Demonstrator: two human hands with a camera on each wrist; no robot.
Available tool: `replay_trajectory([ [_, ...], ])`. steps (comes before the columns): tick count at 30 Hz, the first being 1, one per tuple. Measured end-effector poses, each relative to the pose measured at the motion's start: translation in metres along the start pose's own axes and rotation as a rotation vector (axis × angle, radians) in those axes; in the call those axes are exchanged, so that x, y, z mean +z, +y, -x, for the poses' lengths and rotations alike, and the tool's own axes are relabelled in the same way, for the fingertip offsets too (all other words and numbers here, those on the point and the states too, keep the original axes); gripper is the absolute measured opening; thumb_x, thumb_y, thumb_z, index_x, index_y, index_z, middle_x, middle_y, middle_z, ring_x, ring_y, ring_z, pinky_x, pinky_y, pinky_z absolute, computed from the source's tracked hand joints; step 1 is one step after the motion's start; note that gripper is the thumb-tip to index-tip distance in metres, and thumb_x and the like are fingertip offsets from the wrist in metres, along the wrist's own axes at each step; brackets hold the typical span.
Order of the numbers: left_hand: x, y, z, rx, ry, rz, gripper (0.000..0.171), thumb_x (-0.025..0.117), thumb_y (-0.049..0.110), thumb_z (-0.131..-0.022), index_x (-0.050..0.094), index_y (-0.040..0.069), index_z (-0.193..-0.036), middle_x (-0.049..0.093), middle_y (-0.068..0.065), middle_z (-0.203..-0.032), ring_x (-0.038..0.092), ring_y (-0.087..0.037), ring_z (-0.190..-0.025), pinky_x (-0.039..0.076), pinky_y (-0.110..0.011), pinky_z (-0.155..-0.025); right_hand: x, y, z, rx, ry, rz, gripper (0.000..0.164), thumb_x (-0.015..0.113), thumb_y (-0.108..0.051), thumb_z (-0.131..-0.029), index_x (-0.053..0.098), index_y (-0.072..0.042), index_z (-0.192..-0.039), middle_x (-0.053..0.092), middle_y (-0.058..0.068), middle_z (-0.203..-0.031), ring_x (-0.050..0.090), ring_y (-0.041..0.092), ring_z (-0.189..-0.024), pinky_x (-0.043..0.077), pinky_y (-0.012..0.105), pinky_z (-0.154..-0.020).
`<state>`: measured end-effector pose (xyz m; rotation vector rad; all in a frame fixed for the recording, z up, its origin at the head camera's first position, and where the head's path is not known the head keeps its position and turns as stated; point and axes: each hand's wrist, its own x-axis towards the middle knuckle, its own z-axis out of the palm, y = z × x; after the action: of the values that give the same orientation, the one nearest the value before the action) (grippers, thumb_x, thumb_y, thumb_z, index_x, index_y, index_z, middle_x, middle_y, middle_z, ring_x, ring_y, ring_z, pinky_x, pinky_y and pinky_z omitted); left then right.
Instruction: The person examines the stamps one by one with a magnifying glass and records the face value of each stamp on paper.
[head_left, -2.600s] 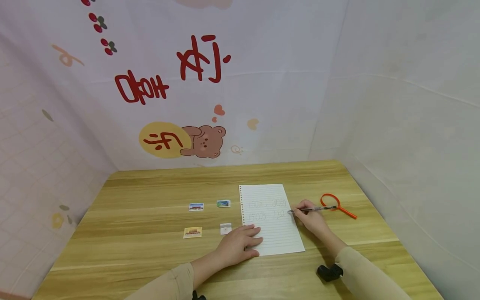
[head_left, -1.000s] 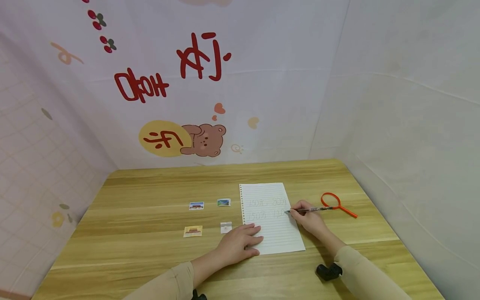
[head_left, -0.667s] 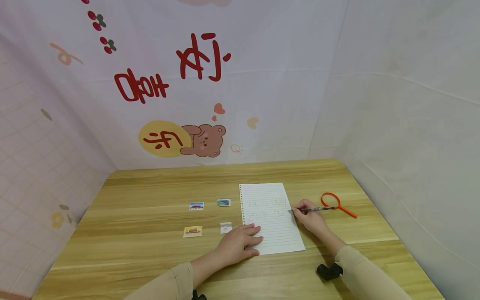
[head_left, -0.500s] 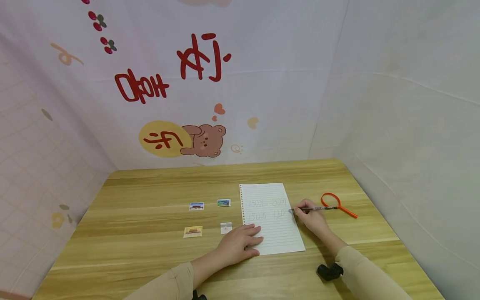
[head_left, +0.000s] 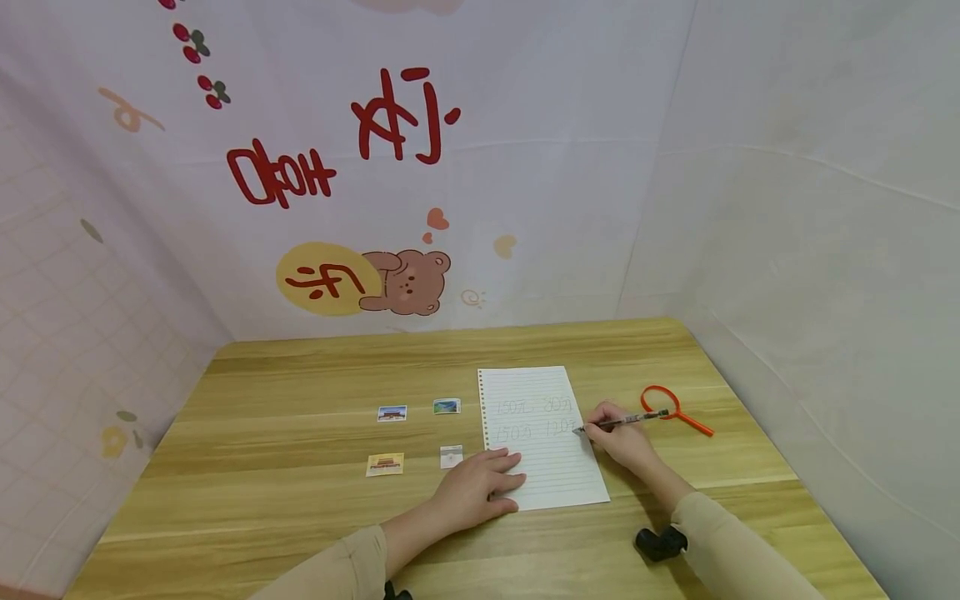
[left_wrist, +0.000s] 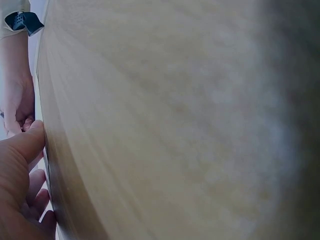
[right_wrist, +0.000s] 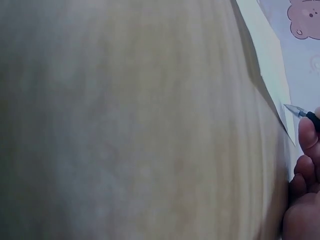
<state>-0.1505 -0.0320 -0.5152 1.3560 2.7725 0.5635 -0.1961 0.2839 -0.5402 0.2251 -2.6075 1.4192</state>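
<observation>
A lined sheet of paper with punched holes down its left edge lies on the wooden table, bearing two rows of handwritten figures. My right hand pinches a pen, its tip on the second row near the sheet's right edge. In the right wrist view the pen's pointed tip shows close over the paper. My left hand rests with spread fingers on the sheet's lower left. Just beyond it lies a small pale stamp.
More stamps lie left of the paper: a yellow one, a blue-and-red one and a green-and-blue one. A red-rimmed magnifying glass lies right of the paper, partly behind the pen. A printed cloth wall stands behind the table.
The pen tip has shifted slightly down and left from half a second ago, and a new mark shows after the 120 in the second row. My left hand stays in place.
</observation>
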Motion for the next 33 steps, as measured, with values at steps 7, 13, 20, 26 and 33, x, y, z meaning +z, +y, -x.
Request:
replay_trajectory([
  [7,0.001,0.000,0.000,-0.004,0.000,0.008,0.043,0.071,0.037,-0.091,0.068,0.019,-0.130,0.053,-0.002,-0.144,0.044,-0.022,-0.137,0.037,-0.039,-0.110,0.000,0.002,0.000,0.025,0.032,-0.031,0.011,0.071,-0.001,-0.086,0.063,-0.007,-0.083,0.056,-0.001,-0.067,0.046,0.010,-0.055,0.038,0.022,-0.048],
  [13,0.000,0.000,0.000,0.002,0.007,-0.001,0.043,0.071,0.037,-0.091,0.068,0.019,-0.130,0.054,-0.002,-0.143,0.045,-0.022,-0.136,0.039,-0.039,-0.109,0.000,0.001,-0.001,0.026,0.007,-0.023,0.008,0.070,-0.003,-0.087,0.064,-0.007,-0.085,0.056,0.001,-0.070,0.047,0.012,-0.058,0.039,0.022,-0.050],
  [20,0.000,0.000,0.000,-0.008,-0.005,-0.001,0.043,0.071,0.037,-0.091,0.068,0.020,-0.130,0.053,-0.001,-0.144,0.044,-0.020,-0.137,0.038,-0.037,-0.110,-0.002,0.001,0.000,-0.012,0.008,-0.022,0.013,0.069,0.001,-0.085,0.062,-0.008,-0.081,0.055,-0.001,-0.068,0.047,0.011,-0.057,0.038,0.022,-0.050],
  [26,0.001,-0.001,0.000,-0.005,0.000,0.001,0.043,0.071,0.038,-0.091,0.068,0.020,-0.130,0.053,-0.001,-0.144,0.044,-0.021,-0.137,0.038,-0.038,-0.110,-0.002,0.002,0.001,0.014,-0.025,-0.071,0.016,0.069,0.003,-0.086,0.059,-0.008,-0.080,0.054,0.000,-0.067,0.047,0.010,-0.056,0.038,0.021,-0.050],
  [33,0.002,-0.002,0.001,0.008,0.016,-0.005,0.043,0.071,0.038,-0.090,0.068,0.020,-0.130,0.054,-0.002,-0.143,0.045,-0.022,-0.136,0.039,-0.039,-0.108,-0.007,-0.019,0.006,0.012,-0.040,-0.069,0.014,0.064,0.010,-0.086,0.057,-0.001,-0.080,0.054,0.004,-0.067,0.047,0.009,-0.055,0.039,0.022,-0.051],
])
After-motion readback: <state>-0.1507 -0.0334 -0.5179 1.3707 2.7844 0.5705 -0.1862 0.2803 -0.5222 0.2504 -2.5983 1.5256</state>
